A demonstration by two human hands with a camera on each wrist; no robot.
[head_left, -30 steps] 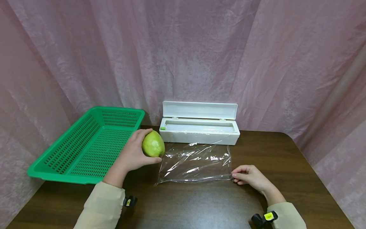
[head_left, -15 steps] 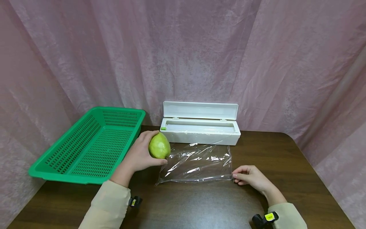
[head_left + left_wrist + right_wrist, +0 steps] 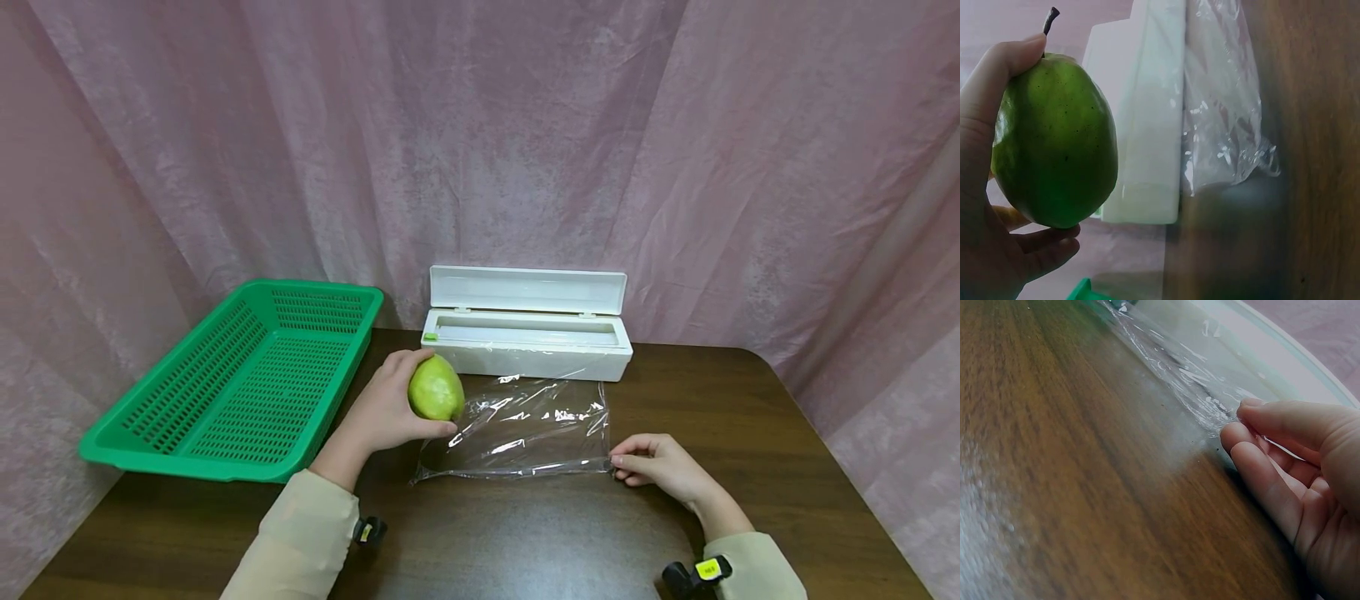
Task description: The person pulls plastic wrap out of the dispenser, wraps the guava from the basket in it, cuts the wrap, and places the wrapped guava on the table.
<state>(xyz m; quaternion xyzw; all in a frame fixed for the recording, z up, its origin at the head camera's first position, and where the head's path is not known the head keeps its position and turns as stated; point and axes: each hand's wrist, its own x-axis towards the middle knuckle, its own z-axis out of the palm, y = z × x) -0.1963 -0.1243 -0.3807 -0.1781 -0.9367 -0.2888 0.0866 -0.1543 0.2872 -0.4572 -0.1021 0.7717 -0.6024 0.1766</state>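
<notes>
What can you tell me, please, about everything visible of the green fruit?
The green fruit is rounded and slightly elongated, with smooth-looking, somewhat shiny skin dotted with small dark specks. A short, dark, curved stem stands out at one end. It looks whole and unwrapped. The left hand grips it, thumb at the stem end and fingers at the other. In the head view, it overlaps the left end of the clear film, in front of the white box.

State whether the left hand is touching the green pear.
Touching: the left wrist view shows the left hand gripping the green pear, thumb against its top beside the stem.
</notes>
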